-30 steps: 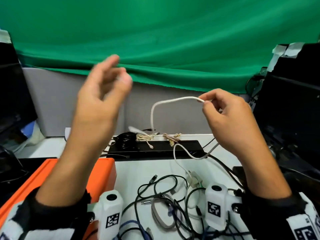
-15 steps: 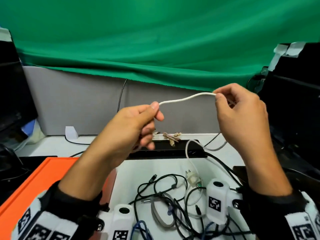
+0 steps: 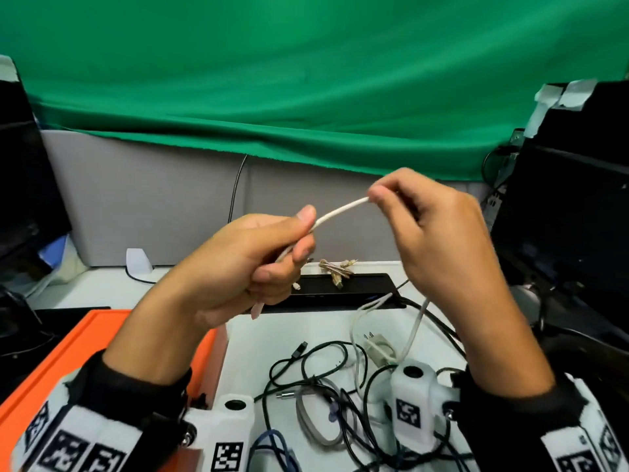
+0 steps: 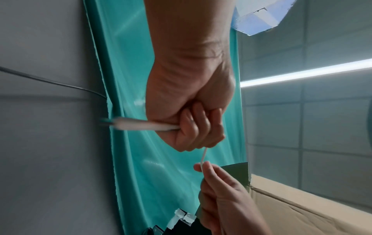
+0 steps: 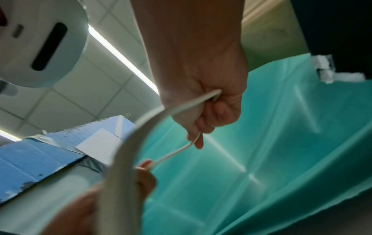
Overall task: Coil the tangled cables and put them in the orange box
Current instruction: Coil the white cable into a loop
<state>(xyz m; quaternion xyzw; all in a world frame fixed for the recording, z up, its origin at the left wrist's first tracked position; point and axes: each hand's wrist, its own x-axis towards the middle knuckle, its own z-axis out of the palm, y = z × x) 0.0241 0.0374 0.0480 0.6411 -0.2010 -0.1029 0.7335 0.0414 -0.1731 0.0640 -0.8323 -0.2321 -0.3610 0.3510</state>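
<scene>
Both hands are raised above the table with a white cable stretched short between them. My left hand grips the cable in a fist, thumb on top, and the cable's end sticks out below the fist. My right hand pinches the cable at its fingertips, and the rest runs down through that palm to the table. In the left wrist view the left hand is curled round the white cable. The right wrist view has the right hand closed on the cable. The orange box lies at the lower left.
A tangle of black, grey, white and blue cables lies on the white table below my hands. A black bar with small coiled cables sits behind. Dark monitors stand at both sides, with a green curtain at the back.
The left hand came down from open in the air and took hold of the white cable. The hands have since moved closer together, shortening the stretch between them.
</scene>
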